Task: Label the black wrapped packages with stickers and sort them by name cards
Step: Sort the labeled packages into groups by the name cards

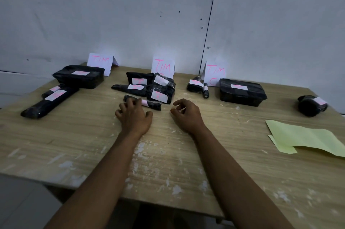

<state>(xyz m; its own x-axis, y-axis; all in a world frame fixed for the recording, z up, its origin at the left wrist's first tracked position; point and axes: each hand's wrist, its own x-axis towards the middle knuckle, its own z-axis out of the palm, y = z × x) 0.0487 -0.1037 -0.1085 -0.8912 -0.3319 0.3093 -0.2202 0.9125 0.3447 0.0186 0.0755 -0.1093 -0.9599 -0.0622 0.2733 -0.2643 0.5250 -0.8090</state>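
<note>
Black wrapped packages lie in three groups before the name cards (pixel 163 66) on the desk (pixel 168 154).
Left hand (pixel 133 115) rests fingertips on a small rolled package (pixel 149 103) below the middle pile (pixel 149 87), not clearly gripping it; right hand (pixel 186 115) hovers loosely curled, holding nothing. One labelled package (pixel 311 105) sits far right, well apart from any card, so it risks being overlooked or misfiled, since its pink writing is faint.

Your picture was dim and bluish, with soft, even light and only faint shadows. Wide-angle distortion bowed the desk (pixel 186 154) edges, corners were blurred, and the pink lettering looked washed out.
</note>
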